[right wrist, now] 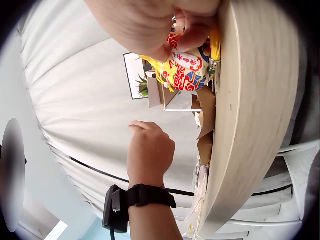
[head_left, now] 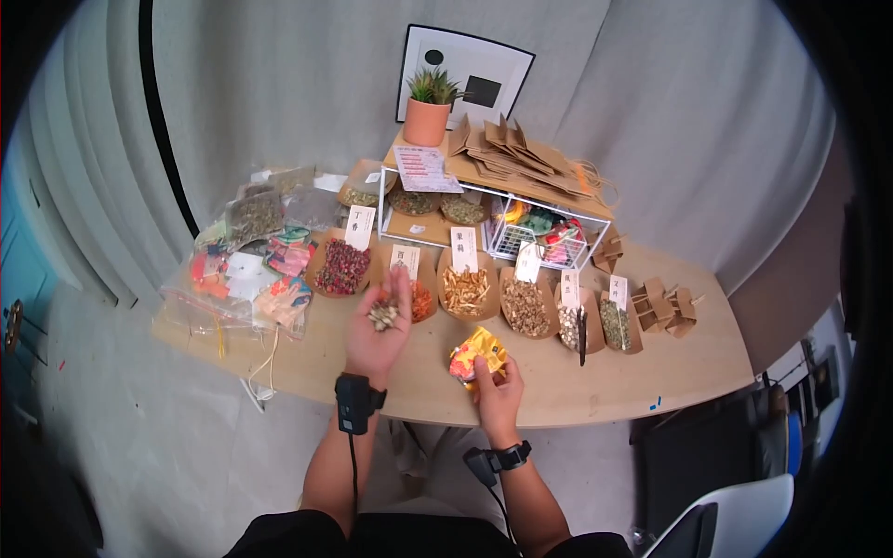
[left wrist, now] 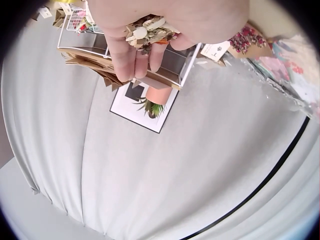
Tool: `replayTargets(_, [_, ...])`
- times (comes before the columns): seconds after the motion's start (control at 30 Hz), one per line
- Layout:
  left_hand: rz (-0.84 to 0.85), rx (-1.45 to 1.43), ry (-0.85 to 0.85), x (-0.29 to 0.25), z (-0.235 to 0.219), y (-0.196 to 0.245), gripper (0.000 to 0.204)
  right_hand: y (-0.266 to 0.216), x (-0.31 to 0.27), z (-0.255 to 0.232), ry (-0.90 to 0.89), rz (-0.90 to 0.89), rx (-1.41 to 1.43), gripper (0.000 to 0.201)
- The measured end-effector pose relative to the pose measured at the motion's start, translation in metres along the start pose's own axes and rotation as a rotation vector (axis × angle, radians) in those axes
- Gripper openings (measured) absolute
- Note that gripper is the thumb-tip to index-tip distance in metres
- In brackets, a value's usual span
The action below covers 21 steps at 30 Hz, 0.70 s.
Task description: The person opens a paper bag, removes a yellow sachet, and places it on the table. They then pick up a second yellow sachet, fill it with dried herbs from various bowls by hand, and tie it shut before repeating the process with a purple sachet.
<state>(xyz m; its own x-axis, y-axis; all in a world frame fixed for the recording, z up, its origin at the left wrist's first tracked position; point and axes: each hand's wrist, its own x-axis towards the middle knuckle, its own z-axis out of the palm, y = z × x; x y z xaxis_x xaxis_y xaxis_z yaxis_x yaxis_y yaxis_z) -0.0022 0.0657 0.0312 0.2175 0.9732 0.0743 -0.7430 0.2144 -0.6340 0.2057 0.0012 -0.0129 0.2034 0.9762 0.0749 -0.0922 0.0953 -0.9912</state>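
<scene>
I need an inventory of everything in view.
table: one, pale wood, centre
pouch: one, yellow and red, right fingers
dried pieces: handful, brown, left palm
front trays: six, brown, table
label cards: six, pale, trays
plastic bags: several, clear, left
shelf: one, white frame, table's back
paper bags: several, brown, shelf
potted plant: one, green, shelf
framed picture: one, monochrome, behind plant
curtain: count unclear, grey, background
wrist cameras: two, black, strapped on
fingers: both hands, bare, above table

Head view looks forward and down from above; table (head_left: 633,391) crosses mid-frame. Left wrist view, inverted, faces curtain (left wrist: 200,165), left hand (left wrist: 170,17) close at top. Right wrist view lies sideways, right hand (right wrist: 150,25) close at top. All three share potted plant (head_left: 426,121).
</scene>
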Motion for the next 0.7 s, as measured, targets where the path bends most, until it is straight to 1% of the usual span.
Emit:
replayTargets(0.1, [0.049, 0.156, -0.044, 0.021, 0.021, -0.001, 0.031, 0.001, 0.001, 0.0, 0.005, 0.004, -0.002, 0.026])
replayTargets(0.13, [0.084, 0.25, -0.037, 0.029, 0.027, -0.009, 0.033, 0.0, 0.001, 0.0, 0.009, 0.007, -0.008, 0.026])
replayTargets(0.23, [0.047, 0.29, 0.057, 0.053, 0.034, -0.017, 0.033, -0.001, 0.001, 0.001, 0.016, 0.023, -0.017, 0.027])
replayTargets(0.27, [0.018, 0.302, 0.064, 0.061, 0.033, -0.014, 0.033, -0.002, 0.001, 0.003, 0.027, 0.025, -0.014, 0.028])
replayTargets(0.37, [0.002, 0.369, 0.145, 0.08, 0.015, 0.001, 0.035, -0.004, 0.003, 0.005, 0.046, 0.045, -0.02, 0.032])
replayTargets(0.47, [0.042, 0.438, 0.217, 0.085, -0.006, 0.013, 0.036, -0.002, 0.006, 0.005, 0.038, 0.082, -0.033, 0.033])
replayTargets(0.63, [0.045, 0.499, 0.225, 0.088, -0.011, 0.013, 0.037, -0.011, 0.01, 0.009, -0.027, 0.153, -0.113, 0.031])
replayTargets(0.7, [0.039, 0.507, 0.237, 0.088, -0.015, 0.015, 0.037, -0.01, 0.009, 0.016, -0.024, 0.144, -0.115, 0.031])
